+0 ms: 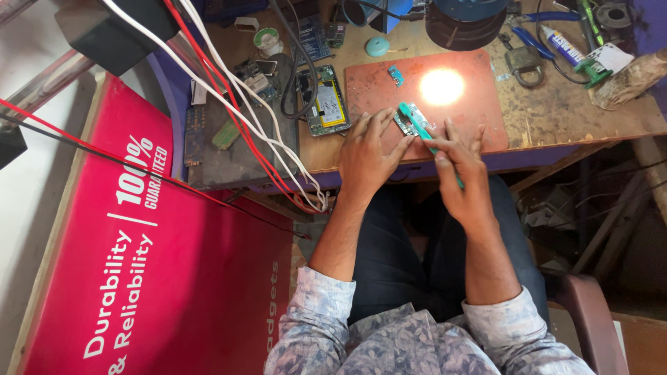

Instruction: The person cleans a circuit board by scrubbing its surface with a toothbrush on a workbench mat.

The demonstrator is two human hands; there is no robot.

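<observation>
My left hand [366,149] rests on the front edge of a reddish work mat [389,90], its fingertips pinning down a small green circuit board [404,122]. My right hand [460,173] grips a teal-handled brush [424,132] like a pen, its head lying across the board. A bright lamp spot glares on the mat just beyond the board. Another tiny blue part [396,75] lies farther back on the mat.
An opened phone with a yellow battery [325,101] lies left of the mat, under a black cable. White and red wires [243,104] cross the bench's left side. A padlock [525,61], a glue tube [560,43], pliers and a solder spool [266,38] lie at the back. A red sign [139,243] stands at left.
</observation>
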